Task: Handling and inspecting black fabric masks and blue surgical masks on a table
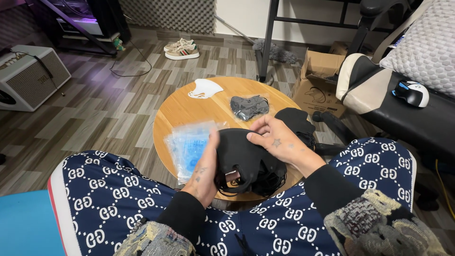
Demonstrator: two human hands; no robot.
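Observation:
Both my hands hold a stack of black face masks [244, 159] over the near edge of a small round wooden table [189, 106]. My left hand [204, 170] grips the stack's left side, and my right hand [278, 140] rests its fingers on the top right. Ear loops hang below the stack. Clear plastic bags with blue print [188, 144] lie on the table just left of my left hand. A packaged dark grey mask [248, 106] and a white mask [204, 88] lie farther back. More black masks [296, 121] sit at the table's right edge.
My knees in patterned navy trousers frame the table. A black-and-white chair [374, 87] with a computer mouse [411, 92] stands to the right, and a cardboard box [318, 83] beside it. A speaker cabinet [29, 76] and a pair of shoes [181, 48] sit on the wood floor.

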